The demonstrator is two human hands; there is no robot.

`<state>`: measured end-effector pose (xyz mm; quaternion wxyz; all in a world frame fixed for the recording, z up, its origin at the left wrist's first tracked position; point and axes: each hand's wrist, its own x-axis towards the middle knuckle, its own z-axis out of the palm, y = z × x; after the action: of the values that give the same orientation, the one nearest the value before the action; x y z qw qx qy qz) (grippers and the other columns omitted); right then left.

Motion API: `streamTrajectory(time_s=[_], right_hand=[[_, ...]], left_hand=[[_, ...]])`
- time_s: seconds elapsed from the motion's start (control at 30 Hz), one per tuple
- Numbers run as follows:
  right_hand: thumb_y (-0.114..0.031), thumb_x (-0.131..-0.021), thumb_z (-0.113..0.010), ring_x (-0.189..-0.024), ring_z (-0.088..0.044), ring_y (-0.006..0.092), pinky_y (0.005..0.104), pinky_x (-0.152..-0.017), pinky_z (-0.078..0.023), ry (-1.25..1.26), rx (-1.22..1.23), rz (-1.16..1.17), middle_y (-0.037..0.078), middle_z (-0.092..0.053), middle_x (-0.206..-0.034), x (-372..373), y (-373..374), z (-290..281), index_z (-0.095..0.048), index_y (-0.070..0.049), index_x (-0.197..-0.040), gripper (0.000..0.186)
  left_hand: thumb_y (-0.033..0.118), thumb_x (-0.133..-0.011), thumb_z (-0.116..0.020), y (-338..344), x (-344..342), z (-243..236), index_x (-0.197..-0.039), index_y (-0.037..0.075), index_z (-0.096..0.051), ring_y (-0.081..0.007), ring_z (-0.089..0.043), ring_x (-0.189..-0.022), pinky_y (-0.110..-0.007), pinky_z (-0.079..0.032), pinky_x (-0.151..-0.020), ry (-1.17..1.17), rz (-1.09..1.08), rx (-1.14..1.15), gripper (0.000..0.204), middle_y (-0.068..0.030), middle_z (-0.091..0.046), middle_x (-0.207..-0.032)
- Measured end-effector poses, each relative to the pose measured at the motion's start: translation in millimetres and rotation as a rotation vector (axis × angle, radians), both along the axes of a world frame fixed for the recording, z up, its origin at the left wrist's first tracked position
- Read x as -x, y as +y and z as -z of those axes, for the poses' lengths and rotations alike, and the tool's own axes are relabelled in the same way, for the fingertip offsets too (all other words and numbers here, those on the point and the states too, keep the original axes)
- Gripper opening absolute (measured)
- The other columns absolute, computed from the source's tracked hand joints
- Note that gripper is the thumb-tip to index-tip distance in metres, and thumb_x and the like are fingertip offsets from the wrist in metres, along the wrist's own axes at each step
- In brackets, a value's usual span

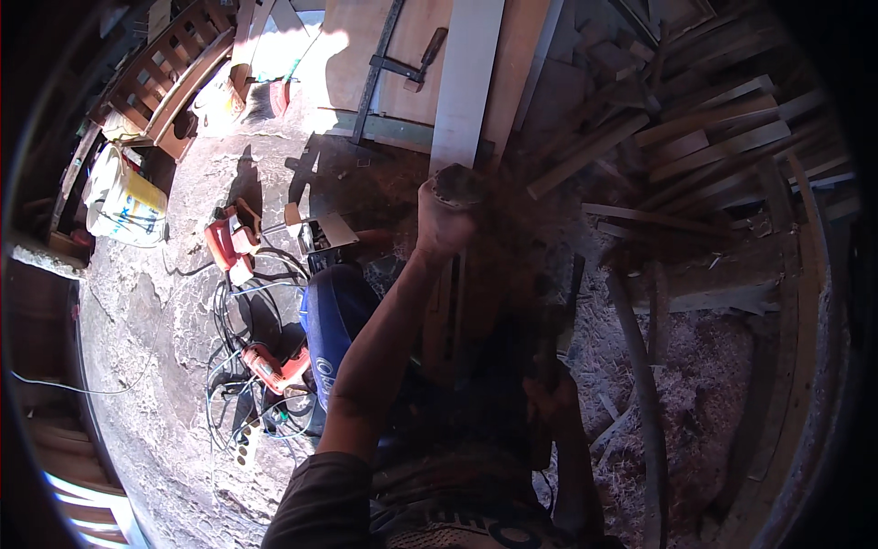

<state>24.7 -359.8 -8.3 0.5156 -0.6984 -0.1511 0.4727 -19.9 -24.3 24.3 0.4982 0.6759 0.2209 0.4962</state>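
Observation:
My left arm reaches forward, and my left hand (445, 229) is closed round a dark, rounded tool part (457, 186). This part sits at the near end of a long pale board (468, 87), which runs away from me. Deep shadow covers most of what lies below and right of that hand, so the tool's kind is unclear. My right hand (551, 400) is low and close to my body on the right, its fingers curled. What it grips is lost in the dark.
A bar clamp (396, 66) lies on wooden panels ahead. On the left floor are a red power tool (224, 245), a red drill (274, 368), tangled cables (219, 320), an open box (327, 233) and a white bucket (128, 201). Timber offcuts (709, 133) pile up at right, above wood shavings (700, 366).

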Motion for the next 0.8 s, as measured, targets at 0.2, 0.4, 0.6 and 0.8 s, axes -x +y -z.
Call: streamTrajectory(time_s=[0.2, 0.4, 0.6, 0.8], right_hand=[[-0.014, -0.091, -0.071, -0.051, -0.056, 0.0116, 0.0285, -0.045, -0.047, -0.010, 0.026, -0.038, 0.002, -0.057, -0.076, 9, 7, 1, -0.048, 0.000, -0.134, 0.051], [-0.014, -0.092, -0.070, -0.050, -0.056, 0.0119, 0.0289, -0.045, -0.047, -0.013, 0.064, -0.064, 0.003, -0.058, -0.076, 13, 15, -5, -0.048, 0.000, -0.133, 0.049], [-0.016, -0.092, -0.070, -0.050, -0.056, 0.0117, 0.0286, -0.045, -0.047, -0.033, 0.079, -0.090, 0.003, -0.058, -0.074, 15, 18, -10, -0.048, 0.001, -0.134, 0.050], [-0.020, -0.091, -0.072, -0.051, -0.057, 0.0112, 0.0280, -0.045, -0.048, -0.049, 0.075, -0.103, 0.002, -0.058, -0.074, 14, 17, -11, -0.048, 0.000, -0.135, 0.055]], left_hand=[[0.012, -0.083, -0.081, 6, 0, 18, -0.073, 0.003, -0.063, -0.0066, -0.058, -0.066, -0.029, -0.046, -0.062, -0.045, -0.068, 0.080, 0.022, 0.0016, -0.064, -0.070], [0.011, -0.083, -0.080, 13, -4, 26, -0.073, 0.003, -0.064, -0.0061, -0.057, -0.066, -0.028, -0.045, -0.060, -0.098, -0.075, 0.123, 0.021, 0.0015, -0.064, -0.071], [0.010, -0.083, -0.080, 15, -3, 34, -0.074, 0.003, -0.064, -0.0062, -0.058, -0.068, -0.028, -0.046, -0.061, -0.066, -0.082, 0.133, 0.019, 0.0010, -0.064, -0.072], [0.011, -0.083, -0.081, 13, -2, 35, -0.076, 0.004, -0.064, -0.0077, -0.058, -0.068, -0.028, -0.047, -0.063, -0.047, -0.059, 0.032, 0.019, 0.0005, -0.065, -0.073]])
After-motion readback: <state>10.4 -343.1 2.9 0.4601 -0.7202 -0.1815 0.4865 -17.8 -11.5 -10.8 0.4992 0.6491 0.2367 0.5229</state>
